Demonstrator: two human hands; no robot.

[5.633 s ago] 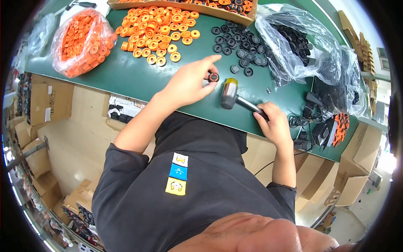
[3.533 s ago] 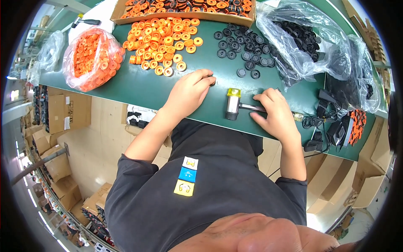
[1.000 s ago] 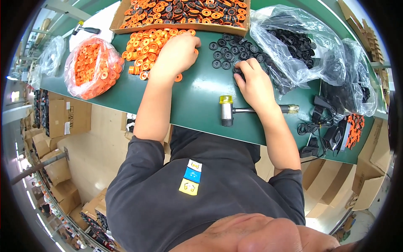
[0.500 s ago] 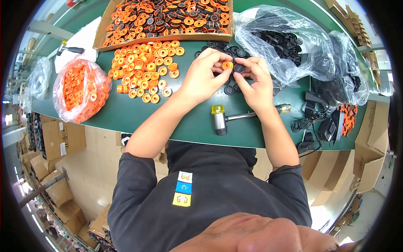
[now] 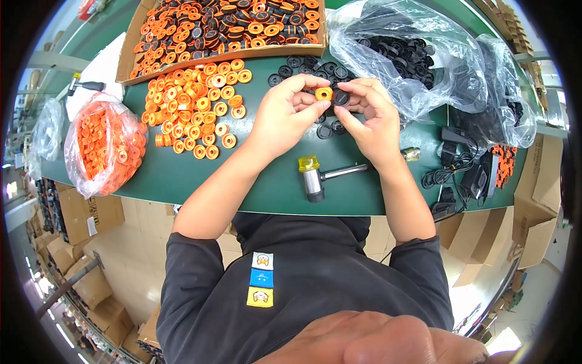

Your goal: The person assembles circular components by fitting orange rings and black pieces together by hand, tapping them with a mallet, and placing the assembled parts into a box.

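Note:
My left hand (image 5: pixel 281 119) pinches a small orange ring-shaped part (image 5: pixel 323 94) with a hole in its middle. Close beside it, my right hand (image 5: pixel 374 124) grips a round black cap (image 5: pixel 342 97) between thumb and fingers. Whether the two parts touch I cannot tell. Loose black caps (image 5: pixel 324 131) lie around and behind my hands. To the left is a pile of orange ring parts (image 5: pixel 193 112). A mallet (image 5: pixel 313 182) with a yellow face and a black face lies below my hands, its handle passing under my right forearm.
An open cardboard box (image 5: pixel 224 56) of orange-and-black parts stands at the back. Clear plastic bags hold orange parts (image 5: pixel 109 142) at left and black parts (image 5: pixel 400 60) at right. Cables (image 5: pixel 450 175) and black adapters lie at right; another hammer (image 5: pixel 88 85) lies far left.
The view has shifted slightly, so the table's things sit a little further left. Both hands stay close together; the orange ring and the black cap have turned a little in my fingers.

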